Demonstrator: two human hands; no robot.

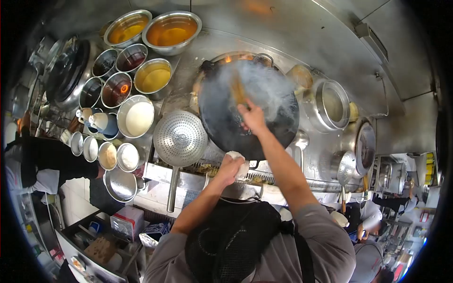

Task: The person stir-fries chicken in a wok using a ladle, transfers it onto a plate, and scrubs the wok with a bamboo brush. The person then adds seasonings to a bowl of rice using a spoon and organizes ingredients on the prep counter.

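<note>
A large black wok (pixel 222 127) sits on the burner, with smoke or steam over its far half. My right hand (pixel 253 118) is above the wok, fingers closed on a brown bamboo wok brush (pixel 237 89). The far end of the brush is blurred by the haze. At the wok's near edge, my left hand (pixel 228 170) grips a folded white cloth (pixel 242 170). The cloth lies against the near rim, and whether the rim is pinched inside it I cannot tell. Left of the wok rests a perforated strainer (pixel 180 138), its handle pointing toward me.
Flames (pixel 228 59) show behind the wok. Steel bowls of amber liquid (pixel 171 35) and several sauce pots (pixel 153 77) stand at the left. A ladle (pixel 301 140), a steel pot (pixel 333 104) and a second strainer (pixel 346 166) are to the right. Other people (pixel 52 155) work at both sides.
</note>
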